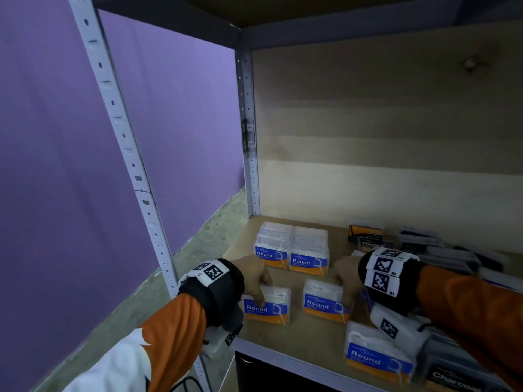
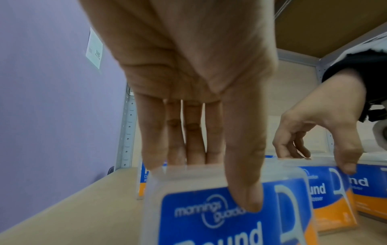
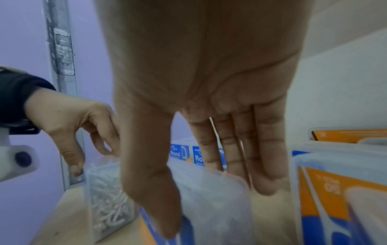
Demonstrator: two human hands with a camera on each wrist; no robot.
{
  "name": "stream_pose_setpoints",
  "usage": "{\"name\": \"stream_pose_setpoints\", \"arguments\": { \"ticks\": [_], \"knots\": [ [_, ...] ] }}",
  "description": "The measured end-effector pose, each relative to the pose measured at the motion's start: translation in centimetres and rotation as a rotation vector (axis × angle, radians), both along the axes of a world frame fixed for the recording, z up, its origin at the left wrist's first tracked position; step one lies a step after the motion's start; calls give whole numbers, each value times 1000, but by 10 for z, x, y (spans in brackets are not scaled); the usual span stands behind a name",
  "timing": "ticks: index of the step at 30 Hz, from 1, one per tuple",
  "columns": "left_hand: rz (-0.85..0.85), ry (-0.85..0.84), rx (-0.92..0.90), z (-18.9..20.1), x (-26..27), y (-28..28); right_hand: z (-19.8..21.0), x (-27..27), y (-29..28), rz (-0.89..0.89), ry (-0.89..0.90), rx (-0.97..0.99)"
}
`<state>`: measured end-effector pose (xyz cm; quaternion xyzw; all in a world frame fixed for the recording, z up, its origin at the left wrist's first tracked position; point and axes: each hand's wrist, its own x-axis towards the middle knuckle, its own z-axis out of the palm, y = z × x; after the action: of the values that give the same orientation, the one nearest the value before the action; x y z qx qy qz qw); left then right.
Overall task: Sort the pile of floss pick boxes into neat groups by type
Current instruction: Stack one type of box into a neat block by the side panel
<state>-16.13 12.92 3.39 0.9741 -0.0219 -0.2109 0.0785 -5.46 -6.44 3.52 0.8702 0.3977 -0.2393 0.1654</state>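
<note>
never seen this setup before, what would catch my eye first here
Two hands at the front of the pale wooden shelf: the left hand pinches a clear plastic blue-and-orange "Round" floss pick box, and the right hand pinches a matching Round box beside it. Behind them two neat stacks of Round boxes stand side by side, with dark "Charcoal" boxes to the right. A purple wall fills the left.

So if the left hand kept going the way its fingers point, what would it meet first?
Nothing to cross: the left hand already pinches a Round box from above. Straight on, it would press it onto the shelf board.
</note>
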Motion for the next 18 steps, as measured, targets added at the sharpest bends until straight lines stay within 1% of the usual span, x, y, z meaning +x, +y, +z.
{"name": "stream_pose_setpoints", "arguments": {
  "ticks": [3, 6, 14, 18],
  "knots": [
    [2, -28, 27, 0, 6, 3, 3, -2, 4, 39, -35, 26],
    [27, -68, 48, 0, 13, 7, 2, -2, 8, 65, -53, 4],
    [65, -152, 131, 0, 32, 16, 13, 2, 20, -6, -78, 20],
    [61, -180, 140, -3, 41, 19, 16, 3, 29, 4, -79, 27]
  ]
}}
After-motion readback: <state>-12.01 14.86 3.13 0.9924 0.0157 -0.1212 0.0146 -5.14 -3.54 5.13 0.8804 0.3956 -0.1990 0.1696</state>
